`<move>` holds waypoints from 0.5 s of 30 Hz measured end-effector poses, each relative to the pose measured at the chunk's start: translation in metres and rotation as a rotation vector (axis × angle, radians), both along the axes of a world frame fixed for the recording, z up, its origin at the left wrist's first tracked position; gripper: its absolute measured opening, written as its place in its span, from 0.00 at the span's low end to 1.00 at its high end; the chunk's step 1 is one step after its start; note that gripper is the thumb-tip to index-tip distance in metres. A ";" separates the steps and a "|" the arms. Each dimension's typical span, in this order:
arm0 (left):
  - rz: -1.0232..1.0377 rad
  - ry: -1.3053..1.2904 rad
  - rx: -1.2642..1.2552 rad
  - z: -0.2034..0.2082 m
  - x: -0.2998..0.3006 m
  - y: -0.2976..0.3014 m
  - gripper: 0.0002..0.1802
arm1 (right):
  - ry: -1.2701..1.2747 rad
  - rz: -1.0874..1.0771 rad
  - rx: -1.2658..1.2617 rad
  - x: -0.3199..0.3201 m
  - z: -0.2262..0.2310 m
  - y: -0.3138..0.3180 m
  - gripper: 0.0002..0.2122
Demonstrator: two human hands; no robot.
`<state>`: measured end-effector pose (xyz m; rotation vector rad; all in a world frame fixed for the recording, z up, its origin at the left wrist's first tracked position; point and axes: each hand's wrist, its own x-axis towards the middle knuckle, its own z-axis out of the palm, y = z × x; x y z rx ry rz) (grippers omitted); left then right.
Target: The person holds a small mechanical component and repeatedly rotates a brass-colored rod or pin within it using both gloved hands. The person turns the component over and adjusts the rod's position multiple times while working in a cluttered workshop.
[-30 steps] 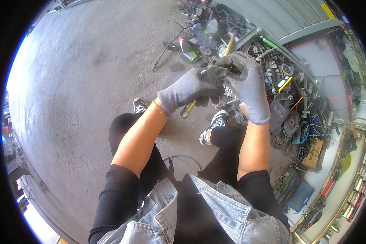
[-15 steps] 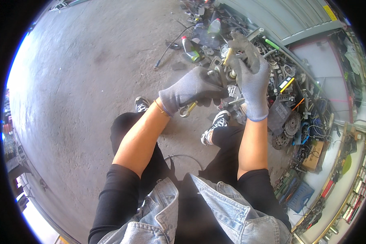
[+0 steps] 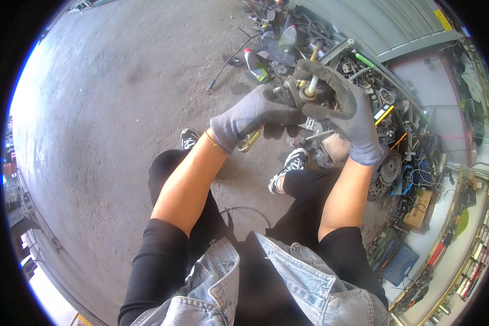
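Grey concrete floor spreads out past the left hand, and beyond the right hand it runs up against a sprawling heap of scrap parts beneath a ribbed metal panel. And look at the left hand, gloved in grey, fingers closed firmly around a dark metal part! That part sits right between the two hands, its pale rod poking out towards the right one. Below the left palm, close to the wrist, out comes the ring end of a brassy wrench. Over to the right hand: also gloved, thumb and fingers apart in a wide, curved C about that rod; whether the fingertips touch it, I cannot tell from here. Just beyond the left hand lies a red-capped bottle, with a dark cable on its near side. Right beside the right wrist, a yellow-and-black box leans in the heap; a round metal disc rests lower down, on the forearm's outer side. Directly under the hands, between them and the knees, one striped sneaker is planted flat on the concrete.
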<state>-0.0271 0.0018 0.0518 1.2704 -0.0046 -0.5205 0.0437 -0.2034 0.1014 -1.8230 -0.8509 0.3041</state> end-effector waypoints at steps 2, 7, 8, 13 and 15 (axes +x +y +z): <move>0.001 0.008 -0.023 0.001 0.000 0.001 0.15 | -0.080 0.011 -0.041 0.001 0.001 -0.002 0.26; 0.031 -0.003 0.030 0.004 0.000 -0.001 0.15 | -0.370 -0.045 -0.083 0.011 -0.006 -0.001 0.30; 0.030 0.008 0.038 0.004 0.000 -0.001 0.15 | -0.471 -0.065 -0.102 0.012 -0.007 -0.001 0.29; 0.049 0.019 0.085 0.000 0.002 0.000 0.14 | -0.740 -0.163 -0.235 0.012 -0.008 -0.001 0.25; 0.066 0.008 0.100 -0.001 0.002 0.001 0.13 | -0.701 -0.209 -0.246 0.010 -0.009 0.000 0.23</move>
